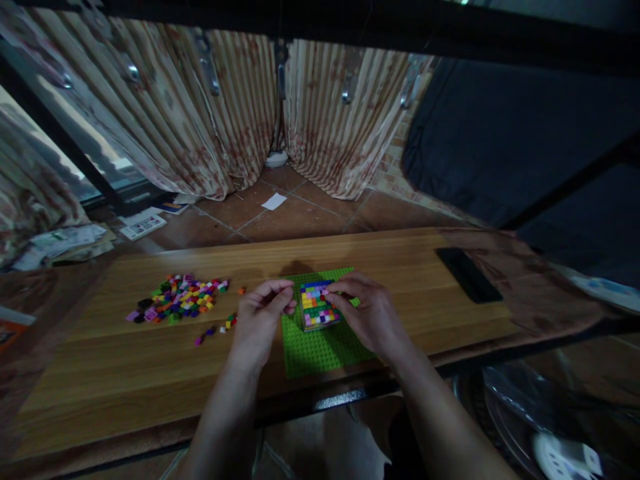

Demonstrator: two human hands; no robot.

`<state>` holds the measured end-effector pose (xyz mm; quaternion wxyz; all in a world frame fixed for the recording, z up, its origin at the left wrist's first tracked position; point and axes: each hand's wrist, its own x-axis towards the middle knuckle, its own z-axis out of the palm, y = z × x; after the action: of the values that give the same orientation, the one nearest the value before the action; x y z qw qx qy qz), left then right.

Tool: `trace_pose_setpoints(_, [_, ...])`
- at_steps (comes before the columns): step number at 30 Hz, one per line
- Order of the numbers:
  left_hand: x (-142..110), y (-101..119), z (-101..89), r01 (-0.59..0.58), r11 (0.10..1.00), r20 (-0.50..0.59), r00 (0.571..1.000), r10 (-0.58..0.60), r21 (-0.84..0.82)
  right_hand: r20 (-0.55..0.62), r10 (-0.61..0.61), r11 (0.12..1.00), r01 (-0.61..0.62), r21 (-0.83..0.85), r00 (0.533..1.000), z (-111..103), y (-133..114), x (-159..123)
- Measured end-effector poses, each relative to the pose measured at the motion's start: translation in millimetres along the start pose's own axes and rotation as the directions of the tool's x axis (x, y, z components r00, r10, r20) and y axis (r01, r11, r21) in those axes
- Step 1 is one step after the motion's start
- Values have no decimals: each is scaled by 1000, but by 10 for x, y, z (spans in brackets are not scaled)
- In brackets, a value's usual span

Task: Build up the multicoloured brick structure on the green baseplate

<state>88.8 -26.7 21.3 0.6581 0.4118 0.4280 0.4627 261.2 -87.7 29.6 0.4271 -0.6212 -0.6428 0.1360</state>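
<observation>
A green studded baseplate (320, 357) lies on the wooden board, with a block of multicoloured toy bricks (319, 310) built up on it. My right hand (367, 307) is over the block's right side, thumb and forefinger pinched on a small pink brick (325, 292) at the block's top surface. Just left of the block, my left hand (265, 313) hovers with thumb and fingertips pressed together; whatever they hold is too small to make out. A few loose bricks (230, 322) lie beside my left wrist.
A pile of loose coloured bricks (185, 297) spreads over the left part of the wooden board (150, 380). A black phone (469, 275) lies at the right. Beyond the board are a tiled floor (300, 213), a paper scrap (274, 201) and striped curtains (220, 127).
</observation>
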Motion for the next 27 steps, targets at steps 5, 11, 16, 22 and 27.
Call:
trace_pose_setpoints(5, [10, -29, -10, -8, 1000, 4, 1000, 7, 25, 10, -24, 996, 24, -82, 1000, 22, -11, -6])
trace_pose_setpoints(11, [15, -50, -12, -10, 1000, 1, 1000, 10, 22, 0, -55, 991, 54, -124, 999, 40, -15, -8])
trace_pose_setpoints(16, [17, -55, -12, -12, 1000, 3, 1000, 12, 15, 0, -85, 987, 84, -137, 996, 44, -5, -15])
trace_pose_setpoints(22, [10, -56, -2, -11, 1000, 5, 1000, 11, 20, -15, -70, 987, 67, -144, 997, 41, -27, -16])
trace_pose_setpoints(27, [16, -66, -1, -7, 1000, 12, 1000, 7, 14, -20, -78, 990, 75, -117, 997, 40, -30, -20])
